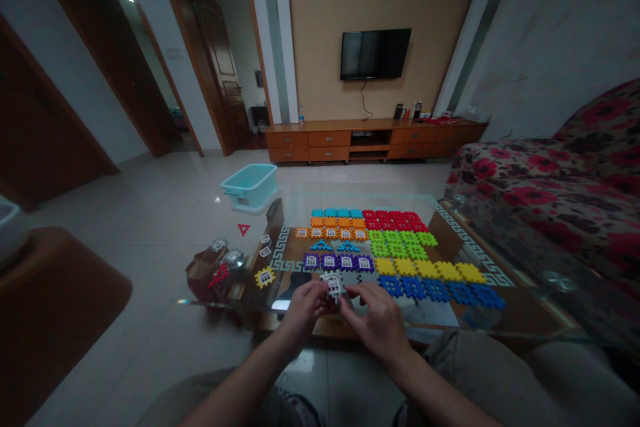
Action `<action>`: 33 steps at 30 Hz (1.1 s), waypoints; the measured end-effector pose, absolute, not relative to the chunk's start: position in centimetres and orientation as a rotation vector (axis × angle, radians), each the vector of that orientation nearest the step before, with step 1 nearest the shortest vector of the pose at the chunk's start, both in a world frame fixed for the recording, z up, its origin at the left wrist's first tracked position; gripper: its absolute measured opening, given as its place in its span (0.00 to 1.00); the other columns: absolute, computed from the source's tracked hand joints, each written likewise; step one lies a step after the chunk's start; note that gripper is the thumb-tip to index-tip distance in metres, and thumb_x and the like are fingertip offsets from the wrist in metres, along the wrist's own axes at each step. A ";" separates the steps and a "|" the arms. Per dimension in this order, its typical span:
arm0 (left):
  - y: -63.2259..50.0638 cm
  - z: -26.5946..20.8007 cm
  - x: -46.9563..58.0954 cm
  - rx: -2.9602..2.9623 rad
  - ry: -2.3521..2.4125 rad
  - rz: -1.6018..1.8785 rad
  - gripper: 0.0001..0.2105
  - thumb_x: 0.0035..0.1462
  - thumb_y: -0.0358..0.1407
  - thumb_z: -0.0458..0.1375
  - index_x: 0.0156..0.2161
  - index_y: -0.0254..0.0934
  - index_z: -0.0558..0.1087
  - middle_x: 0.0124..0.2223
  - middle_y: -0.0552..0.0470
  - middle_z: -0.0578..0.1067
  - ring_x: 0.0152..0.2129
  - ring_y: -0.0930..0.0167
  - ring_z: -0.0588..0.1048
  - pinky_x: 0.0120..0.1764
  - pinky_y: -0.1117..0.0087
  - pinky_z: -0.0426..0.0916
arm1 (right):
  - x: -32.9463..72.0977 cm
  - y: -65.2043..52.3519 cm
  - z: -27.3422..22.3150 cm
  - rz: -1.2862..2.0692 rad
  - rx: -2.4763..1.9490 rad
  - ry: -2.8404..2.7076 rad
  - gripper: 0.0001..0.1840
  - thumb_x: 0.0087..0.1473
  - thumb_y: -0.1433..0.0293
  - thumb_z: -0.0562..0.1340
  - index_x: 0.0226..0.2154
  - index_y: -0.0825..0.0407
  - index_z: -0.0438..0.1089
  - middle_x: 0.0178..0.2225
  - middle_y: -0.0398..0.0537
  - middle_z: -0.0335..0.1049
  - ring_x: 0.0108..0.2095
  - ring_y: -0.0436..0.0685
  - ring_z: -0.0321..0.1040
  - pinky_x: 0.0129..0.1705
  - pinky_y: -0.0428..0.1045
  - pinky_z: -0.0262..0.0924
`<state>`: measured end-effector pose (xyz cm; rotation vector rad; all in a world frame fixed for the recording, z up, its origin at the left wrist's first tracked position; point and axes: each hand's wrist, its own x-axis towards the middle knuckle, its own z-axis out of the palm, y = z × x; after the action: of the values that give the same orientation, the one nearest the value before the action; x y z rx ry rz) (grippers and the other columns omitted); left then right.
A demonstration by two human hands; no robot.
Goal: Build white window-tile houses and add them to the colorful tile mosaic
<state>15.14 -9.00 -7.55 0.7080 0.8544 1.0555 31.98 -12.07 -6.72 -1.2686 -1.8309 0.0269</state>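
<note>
My left hand [307,305] pinches a white lattice window piece [333,285] at its left side, above the table's near edge. My right hand [379,315] has its thumb and forefinger at the piece's right edge; the exact contact is hard to make out. Something dark or grey shows behind the window piece, partly hidden by fingers. Just beyond lie purple square tiles [329,262] with white windows in them. Grey tiles [367,277] are flat on the glass beside the hands. Blue tiles [414,287] form a row right of my right hand.
The glass table [425,317] bears rows of yellow [427,269], green [400,243], red [395,220] and orange tiles [345,233]. A yellow window tile [265,277] and loose white windows [265,245] lie left. A turquoise bin [251,187] and floral sofa [545,173] stand beyond.
</note>
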 end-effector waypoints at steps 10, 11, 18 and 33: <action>-9.1 -7.4 14.9 0.913 0.906 0.962 0.20 0.52 0.52 0.61 0.35 0.32 0.74 0.29 0.49 0.76 0.27 0.70 0.75 0.32 0.72 0.66 | 34.1 -12.9 -7.5 0.008 -1.337 -1.715 0.06 0.57 0.67 0.63 0.37 0.51 0.74 0.30 0.45 0.74 0.27 0.54 0.68 0.33 0.49 0.64; -9.2 -7.3 14.8 1.031 0.950 0.962 0.19 0.54 0.50 0.59 0.35 0.33 0.74 0.30 0.49 0.75 0.27 0.70 0.74 0.32 0.72 0.65 | 34.5 -13.1 -7.8 -0.004 -1.356 -1.695 0.06 0.57 0.66 0.63 0.37 0.51 0.74 0.30 0.45 0.74 0.27 0.54 0.68 0.33 0.49 0.64; -10.5 -6.6 14.5 2.036 1.230 1.049 0.04 0.58 0.35 0.55 0.36 0.37 0.71 0.34 0.50 0.73 0.32 0.68 0.71 0.36 0.68 0.63 | 36.4 -14.5 -9.9 -0.008 -1.547 -1.555 0.12 0.58 0.61 0.63 0.39 0.52 0.75 0.31 0.48 0.75 0.29 0.56 0.70 0.35 0.51 0.65; -12.5 -7.9 15.4 2.885 1.034 0.661 0.08 0.56 0.32 0.57 0.42 0.38 0.71 0.38 0.48 0.73 0.38 0.63 0.71 0.41 0.62 0.64 | 34.8 -15.1 -13.9 0.152 -1.681 -1.599 0.11 0.57 0.63 0.61 0.37 0.51 0.76 0.29 0.46 0.75 0.29 0.58 0.73 0.34 0.51 0.65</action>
<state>15.42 -12.53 -7.88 2.8852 1.0345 0.6608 34.82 -15.11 -13.87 -1.6812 -1.5988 0.1525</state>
